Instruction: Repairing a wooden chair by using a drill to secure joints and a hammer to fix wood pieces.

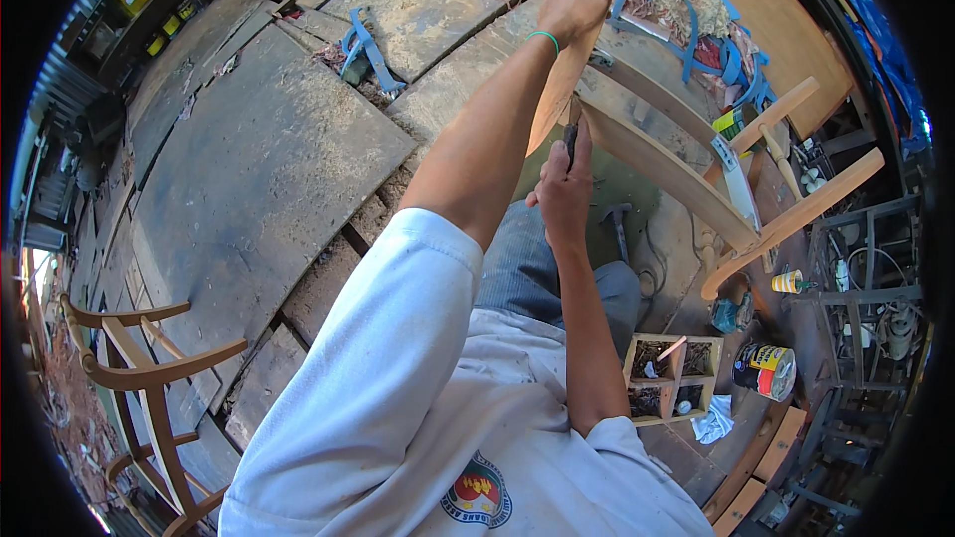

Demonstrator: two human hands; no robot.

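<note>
My left hand (pixel 577 12), at the top middle with a green band at its wrist, grips a long flat wooden board (pixel 554 104) near its upper end. Below it my right hand (pixel 565 184) is closed around a slim tool with a dark handle (pixel 570 139). The tool's tip is hidden, so I cannot tell its kind. It is held close to where the board meets a wooden chair frame (pixel 667 164). This frame reaches to the right, where its curved leg (pixel 796 224) lies. A claw hammer (pixel 619 229) rests on the floor just right of my right hand.
A divided wooden box (pixel 676 340) of nails stands at the lower right, near a tin (pixel 764 370), a blue jar (pixel 731 313) and a cup (pixel 787 281). Another wooden chair frame (pixel 149 368) is at the left. Blue straps (pixel 366 55) and shavings lie on the floor panels.
</note>
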